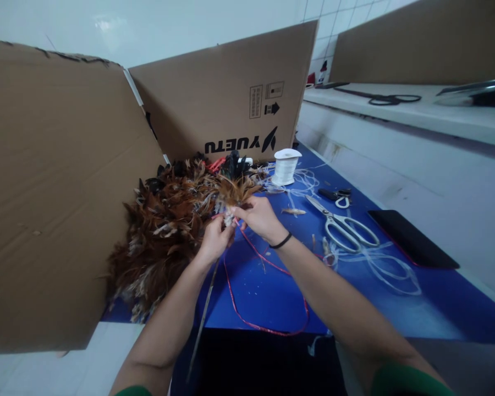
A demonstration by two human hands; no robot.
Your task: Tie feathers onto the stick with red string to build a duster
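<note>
My left hand (215,240) and my right hand (259,216) meet over the blue table (268,291), both closed around the base of a small bunch of brown feathers (234,193). A thin dark stick (202,322) runs down from my left hand towards me. A red cord (268,297) loops from the hands across the blue surface. My right wrist wears a black band. A big pile of brown feathers (165,231) lies just left of the hands.
Cardboard sheets (53,192) stand at the left and back. A white thread spool (285,166), silver scissors (342,223), small snips (335,194), loose white thread (388,267) and a black phone (412,239) lie to the right. More scissors (385,99) rest on the far white bench.
</note>
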